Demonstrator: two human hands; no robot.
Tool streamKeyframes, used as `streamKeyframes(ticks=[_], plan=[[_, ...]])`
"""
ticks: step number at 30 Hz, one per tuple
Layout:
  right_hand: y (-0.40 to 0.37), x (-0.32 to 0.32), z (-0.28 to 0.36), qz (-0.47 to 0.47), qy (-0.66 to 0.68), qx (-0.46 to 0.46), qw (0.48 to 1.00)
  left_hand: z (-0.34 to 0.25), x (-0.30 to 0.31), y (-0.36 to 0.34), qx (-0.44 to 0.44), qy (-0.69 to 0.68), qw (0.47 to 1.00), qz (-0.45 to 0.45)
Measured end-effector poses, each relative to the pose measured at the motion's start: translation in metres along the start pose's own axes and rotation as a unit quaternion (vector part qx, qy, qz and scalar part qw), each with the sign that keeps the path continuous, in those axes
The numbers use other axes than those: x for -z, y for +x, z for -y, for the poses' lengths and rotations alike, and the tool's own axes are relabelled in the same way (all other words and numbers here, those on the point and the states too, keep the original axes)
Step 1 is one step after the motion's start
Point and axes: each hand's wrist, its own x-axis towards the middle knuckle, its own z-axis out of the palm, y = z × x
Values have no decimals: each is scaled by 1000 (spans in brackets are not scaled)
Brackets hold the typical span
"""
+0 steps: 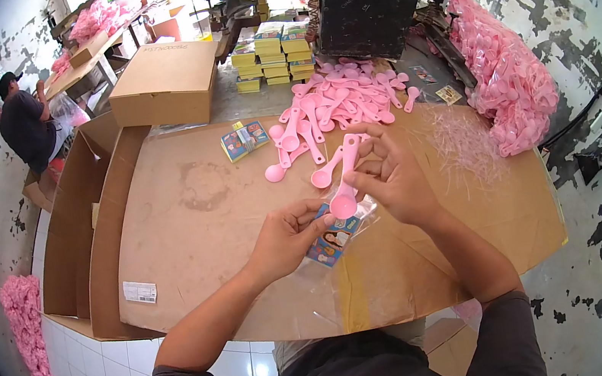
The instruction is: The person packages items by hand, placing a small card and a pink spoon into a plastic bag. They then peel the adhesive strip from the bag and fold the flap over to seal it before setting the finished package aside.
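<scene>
Pinched in my right hand [389, 179] is a pink measuring spoon [344, 201], its bowl pointing down toward my other hand. My left hand [291, 237] has its thumb and fingers closed on a clear plastic bag [366, 212] with a blue printed card [330, 244] in or against it. The spoon's bowl overlaps the top of the card. Just beyond the hands lies a smaller pink spoon [323, 177]. A large heap of pink spoons [339, 99] spreads behind it on the cardboard-covered table [193, 241].
A banded card bundle [244, 141] lies left of the heap. Card stacks [272, 53], a closed carton [165, 82] and a black machine [368, 5] stand behind. Bagged pink spoons [504, 75] are at right. An open carton [82, 219] flanks the left edge; a person [28, 122] sits beyond.
</scene>
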Motion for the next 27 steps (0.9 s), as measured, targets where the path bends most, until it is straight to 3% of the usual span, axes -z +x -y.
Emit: streamKeyframes(ticks=[5,8,11,13,15,17,19,20,23,24,27], plan=[[-15,-15,-29,-48,10,69,996,11,1,4,-25,-38,999,-6],[-20,6,-41,58,-216,156,962,6,-1,3,-32,-46,998,-8],[-25,6,-32,109,-61,58,990,5,1,2,-39,-31,999,1],[-18,6,-18,90,11,32,995,4,1,1,-24,-38,999,9],[-8,7,-2,118,-48,80,989,5,3,0,-13,-37,999,33],[-2,8,11,183,-231,197,935,3,6,-1,-1,-40,997,63],[1,12,22,231,-235,208,921,-1,9,-2,9,-48,994,98],[1,13,28,255,-237,212,913,0,8,-2,-31,-51,994,88],[1,7,58,143,-331,280,890,2,3,-2,-125,-38,990,45],[-1,2,66,118,-449,332,821,-1,1,-4,-141,-17,990,23],[-9,-2,79,107,-495,291,812,-8,1,-7,-201,78,976,15]])
